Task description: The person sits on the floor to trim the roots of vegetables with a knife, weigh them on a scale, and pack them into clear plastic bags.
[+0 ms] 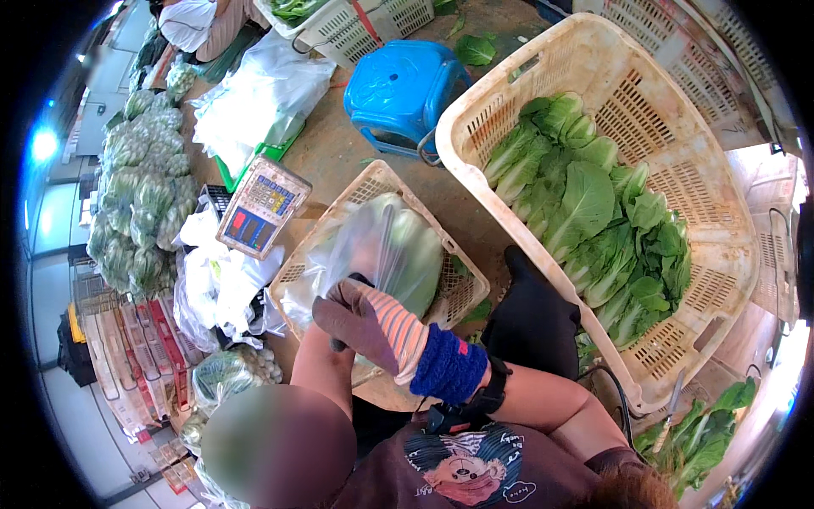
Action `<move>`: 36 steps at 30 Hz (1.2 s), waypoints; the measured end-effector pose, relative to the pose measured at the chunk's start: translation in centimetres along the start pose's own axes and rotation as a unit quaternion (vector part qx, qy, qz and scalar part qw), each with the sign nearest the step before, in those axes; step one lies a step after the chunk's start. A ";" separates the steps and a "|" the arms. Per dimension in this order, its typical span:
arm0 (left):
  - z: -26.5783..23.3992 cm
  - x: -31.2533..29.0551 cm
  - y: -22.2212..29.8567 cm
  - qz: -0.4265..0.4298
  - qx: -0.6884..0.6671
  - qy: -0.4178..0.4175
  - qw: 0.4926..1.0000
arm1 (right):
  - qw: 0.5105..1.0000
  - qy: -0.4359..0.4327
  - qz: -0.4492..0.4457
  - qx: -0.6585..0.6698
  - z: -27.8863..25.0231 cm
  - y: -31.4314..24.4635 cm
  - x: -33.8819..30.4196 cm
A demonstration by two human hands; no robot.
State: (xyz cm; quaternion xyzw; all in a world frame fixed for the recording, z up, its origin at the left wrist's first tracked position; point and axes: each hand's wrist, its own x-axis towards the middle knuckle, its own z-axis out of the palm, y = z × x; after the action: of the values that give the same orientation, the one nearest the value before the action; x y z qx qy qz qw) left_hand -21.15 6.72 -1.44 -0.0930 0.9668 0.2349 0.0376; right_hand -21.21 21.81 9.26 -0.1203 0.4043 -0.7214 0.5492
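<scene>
A clear plastic bag (415,263) full of pale green leafy vegetables stands in a small cream crate (462,276) in front of me. My right hand (373,327) wears a striped glove with a brown palm, and its fingers are curled closed at the near side of the bag, against the gathered plastic. A fuzzy blue band is round that wrist. Through the film my left hand (366,253) shows as a blurred patch of skin; its fingers cannot be made out. The right glove covers part of the left wrist. A small dark piece lies at the glove's fingertips.
A large cream basket (475,182) with loose leafy greens (585,195) stands at right. Beyond the crate are a blue stool (398,85), a scale (264,206) and white plastic bags (263,85). Bagged vegetables (144,187) line the left. A knife (670,407) lies lower right.
</scene>
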 end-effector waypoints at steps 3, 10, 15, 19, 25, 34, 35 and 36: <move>0.7 0.7 -0.3 -0.001 -0.005 0.001 1.000 | 0.999 0.020 -0.029 0.040 -0.7 -0.4 -0.2; -0.3 -1.9 -6.2 -0.107 0.019 0.024 0.994 | 0.997 0.025 -0.013 0.078 1.2 0.5 0.3; -2.4 -11.3 -13.3 -0.377 0.089 -0.072 0.919 | 0.980 0.076 -0.089 0.162 0.8 1.6 2.1; -4.2 -21.7 -13.3 -0.265 0.155 -0.141 0.941 | 0.976 0.137 -0.169 0.012 0.0 1.0 2.3; -12.6 -21.3 2.6 -0.225 -0.222 0.057 0.947 | 0.731 0.146 -0.385 -0.544 -7.2 -7.4 -7.4; -5.3 -9.1 20.5 0.120 -0.154 0.206 0.959 | 0.470 0.049 -0.020 -0.881 -33.6 0.1 -9.4; -3.7 -7.0 21.8 0.168 -0.160 0.198 0.952 | 0.460 -0.011 0.028 -0.887 -35.4 2.6 -8.4; -2.1 -5.6 23.2 0.084 -0.441 0.075 0.891 | 0.449 -0.071 0.075 -0.888 -37.3 4.8 -7.6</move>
State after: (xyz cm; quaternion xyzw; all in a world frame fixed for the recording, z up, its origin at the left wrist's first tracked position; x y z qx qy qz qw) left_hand -20.28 26.90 11.51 -0.0360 0.7680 0.6316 -0.0999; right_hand -38.12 45.11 -16.13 -0.5622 0.7919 0.0852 0.2227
